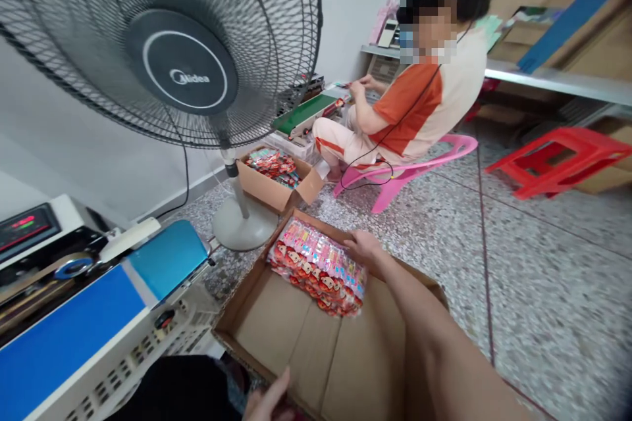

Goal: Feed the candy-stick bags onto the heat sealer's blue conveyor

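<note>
"Packets in the head view: where do they lie?"

"In an overlapping row inside the shallow cardboard box, against its far wall. They're red and pink, with a cartoon figure printed on them."

"And the hands?"

"The right hand reaches across the box to the far wall, its fingers at the right end of the row. The left hand is at the near wall, thumb raised, partly cut off by the bottom of the view. From here I can't tell whether either is wide or closed on anything."

"What stands around them?"

"A big fan beyond the box, its round base on the speckled floor, with a carton of similar packets just beside it. To the left runs a machine with a blue belt. Further off, a co-worker sits on a pink chair near a green belt, and a red stool stands right of the chair."
</note>
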Available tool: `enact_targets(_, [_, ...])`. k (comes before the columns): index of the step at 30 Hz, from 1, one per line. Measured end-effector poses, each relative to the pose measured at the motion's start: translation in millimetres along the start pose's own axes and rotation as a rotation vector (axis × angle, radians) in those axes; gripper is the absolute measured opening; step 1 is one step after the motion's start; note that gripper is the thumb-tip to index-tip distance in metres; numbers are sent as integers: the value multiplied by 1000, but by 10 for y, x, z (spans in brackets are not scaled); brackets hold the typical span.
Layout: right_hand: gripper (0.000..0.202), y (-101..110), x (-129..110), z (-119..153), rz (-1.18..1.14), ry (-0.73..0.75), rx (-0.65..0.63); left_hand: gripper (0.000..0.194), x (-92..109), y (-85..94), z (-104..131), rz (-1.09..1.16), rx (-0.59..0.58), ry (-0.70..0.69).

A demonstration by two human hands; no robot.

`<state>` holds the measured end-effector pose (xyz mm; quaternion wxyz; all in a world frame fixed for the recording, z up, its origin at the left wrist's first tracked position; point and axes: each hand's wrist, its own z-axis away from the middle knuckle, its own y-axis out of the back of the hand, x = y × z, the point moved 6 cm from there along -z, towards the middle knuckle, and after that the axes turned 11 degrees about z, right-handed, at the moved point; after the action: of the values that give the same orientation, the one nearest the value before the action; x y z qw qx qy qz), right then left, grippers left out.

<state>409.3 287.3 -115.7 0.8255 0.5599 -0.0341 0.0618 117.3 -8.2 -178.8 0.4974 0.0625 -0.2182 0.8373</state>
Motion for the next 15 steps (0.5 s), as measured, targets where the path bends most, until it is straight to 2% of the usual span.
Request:
enact_targets(2, [29, 35, -72, 79, 38, 3, 5, 37, -38, -14, -76, 64, 110, 49])
enact_targets(4, [29, 110, -135, 163, 70, 10, 16, 26, -60, -2, -126, 117, 168, 45])
enact_targets(6, [29, 212, -179, 238, 98, 14, 28, 22, -64, 16, -150, 180, 147, 19])
enact_targets(10, [28, 436, -192, 383, 150, -3, 47, 28, -64, 36, -120, 243, 55, 17])
enact_targets(15, [28, 724, -74, 636, 217, -52, 85, 25, -122, -81, -36, 258, -22, 9])
